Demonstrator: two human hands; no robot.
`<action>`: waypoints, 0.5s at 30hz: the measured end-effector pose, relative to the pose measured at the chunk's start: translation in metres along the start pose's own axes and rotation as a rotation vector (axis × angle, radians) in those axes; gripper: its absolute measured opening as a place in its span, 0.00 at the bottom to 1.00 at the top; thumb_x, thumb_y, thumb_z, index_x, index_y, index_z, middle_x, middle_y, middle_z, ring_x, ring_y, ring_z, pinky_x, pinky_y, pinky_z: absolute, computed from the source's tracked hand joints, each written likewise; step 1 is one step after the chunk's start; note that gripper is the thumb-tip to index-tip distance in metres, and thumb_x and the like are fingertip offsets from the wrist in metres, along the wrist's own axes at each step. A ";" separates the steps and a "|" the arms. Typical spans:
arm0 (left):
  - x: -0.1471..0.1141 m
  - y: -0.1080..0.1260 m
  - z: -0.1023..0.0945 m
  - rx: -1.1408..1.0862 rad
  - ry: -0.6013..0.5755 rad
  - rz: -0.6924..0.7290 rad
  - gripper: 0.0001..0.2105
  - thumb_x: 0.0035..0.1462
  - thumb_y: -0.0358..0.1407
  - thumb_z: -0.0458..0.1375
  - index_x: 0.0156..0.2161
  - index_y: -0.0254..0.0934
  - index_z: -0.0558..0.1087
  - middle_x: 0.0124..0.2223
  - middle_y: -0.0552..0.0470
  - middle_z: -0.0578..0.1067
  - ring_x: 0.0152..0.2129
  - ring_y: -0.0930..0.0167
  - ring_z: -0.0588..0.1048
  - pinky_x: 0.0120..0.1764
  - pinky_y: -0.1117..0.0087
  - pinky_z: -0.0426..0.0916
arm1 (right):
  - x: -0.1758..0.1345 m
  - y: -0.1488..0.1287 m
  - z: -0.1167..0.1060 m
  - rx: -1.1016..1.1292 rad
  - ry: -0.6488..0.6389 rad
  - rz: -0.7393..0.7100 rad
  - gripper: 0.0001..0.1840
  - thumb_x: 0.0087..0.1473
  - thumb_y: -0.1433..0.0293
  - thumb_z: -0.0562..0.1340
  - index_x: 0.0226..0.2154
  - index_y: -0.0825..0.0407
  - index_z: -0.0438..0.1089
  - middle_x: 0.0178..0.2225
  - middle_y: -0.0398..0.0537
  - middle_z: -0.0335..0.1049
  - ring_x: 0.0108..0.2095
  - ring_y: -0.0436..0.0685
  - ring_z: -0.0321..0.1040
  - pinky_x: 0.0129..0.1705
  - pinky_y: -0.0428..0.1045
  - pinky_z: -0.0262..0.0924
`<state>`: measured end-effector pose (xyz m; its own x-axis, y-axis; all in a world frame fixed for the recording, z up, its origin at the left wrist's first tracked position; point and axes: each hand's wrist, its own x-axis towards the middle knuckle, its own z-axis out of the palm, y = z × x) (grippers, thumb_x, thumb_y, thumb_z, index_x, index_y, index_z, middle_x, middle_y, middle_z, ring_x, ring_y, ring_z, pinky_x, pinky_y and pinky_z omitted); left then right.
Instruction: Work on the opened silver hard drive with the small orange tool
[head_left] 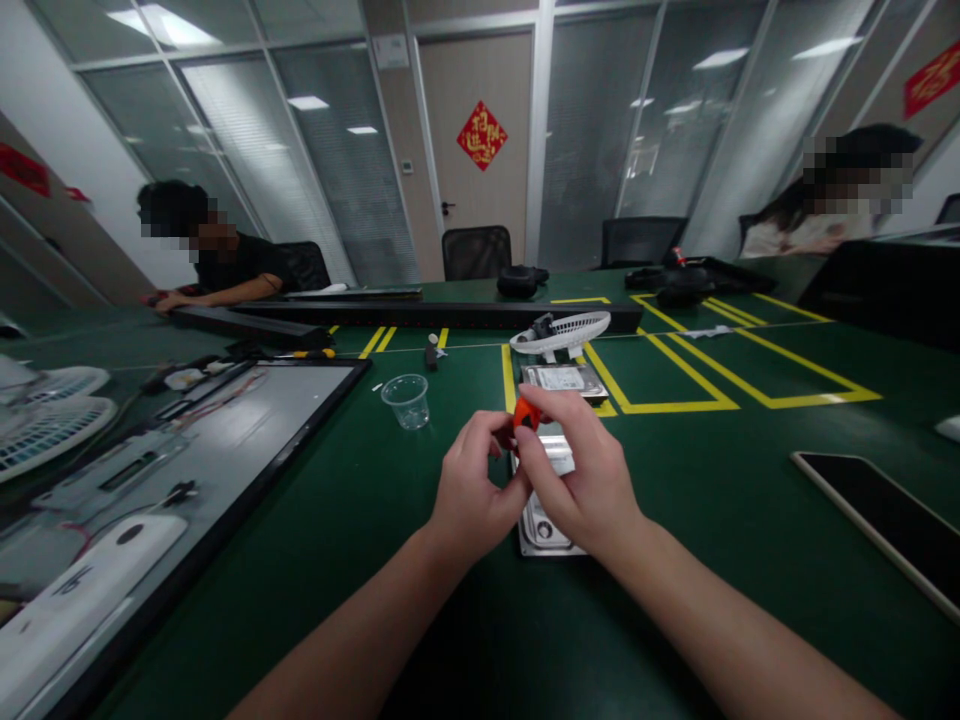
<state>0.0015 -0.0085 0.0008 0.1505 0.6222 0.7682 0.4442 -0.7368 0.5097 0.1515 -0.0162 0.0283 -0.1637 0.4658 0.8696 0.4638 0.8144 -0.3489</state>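
My right hand [581, 465] pinches a small orange and black tool handle [526, 412], which looks like a screwdriver seen nearly end-on. Close against it, my left hand [476, 485] has its thumb and fingers drawn together; what lies between these fingertips is hidden. Under both hands a silver hard drive [546, 532] lies on the green table, partly covered by them. Just beyond sits a second hard drive [564, 380] with a white label. A clear plastic cup [406, 403] stands to the left of my hands.
A white round fan grille [562, 332] is behind the second drive. On the left lies a black-framed panel [247, 440] with parts on it; a phone-like dark slab [874, 505] lies right. Long black bars [442, 315] cross the back. Two people sit at the far sides.
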 end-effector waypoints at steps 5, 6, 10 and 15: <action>-0.001 -0.002 0.001 -0.008 -0.020 -0.004 0.11 0.59 0.28 0.60 0.46 0.39 0.68 0.39 0.53 0.73 0.33 0.70 0.72 0.37 0.69 0.68 | 0.001 0.000 0.000 -0.021 0.023 0.007 0.21 0.64 0.72 0.63 0.59 0.48 0.66 0.48 0.53 0.72 0.48 0.60 0.72 0.51 0.58 0.71; -0.001 -0.002 0.001 -0.016 -0.031 -0.009 0.11 0.60 0.28 0.59 0.47 0.39 0.68 0.40 0.52 0.73 0.34 0.70 0.72 0.38 0.69 0.68 | 0.001 0.000 -0.001 -0.015 0.017 0.003 0.22 0.64 0.72 0.63 0.59 0.48 0.66 0.48 0.53 0.72 0.48 0.60 0.72 0.51 0.58 0.71; 0.000 -0.001 0.000 -0.048 -0.061 -0.014 0.09 0.64 0.29 0.57 0.49 0.39 0.69 0.40 0.52 0.74 0.34 0.70 0.72 0.38 0.68 0.68 | 0.000 0.000 -0.002 0.017 -0.023 -0.012 0.25 0.65 0.74 0.59 0.63 0.47 0.62 0.52 0.52 0.74 0.52 0.60 0.72 0.54 0.59 0.71; 0.000 0.000 0.000 -0.022 -0.034 -0.020 0.11 0.62 0.28 0.58 0.49 0.39 0.69 0.40 0.51 0.74 0.33 0.70 0.72 0.38 0.67 0.68 | 0.000 0.000 0.000 0.006 -0.007 -0.006 0.25 0.65 0.74 0.59 0.63 0.46 0.63 0.51 0.52 0.74 0.50 0.60 0.73 0.53 0.59 0.72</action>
<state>0.0017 -0.0088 0.0011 0.1721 0.6452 0.7443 0.4276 -0.7297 0.5336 0.1517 -0.0162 0.0282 -0.1728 0.4636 0.8690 0.4572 0.8192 -0.3461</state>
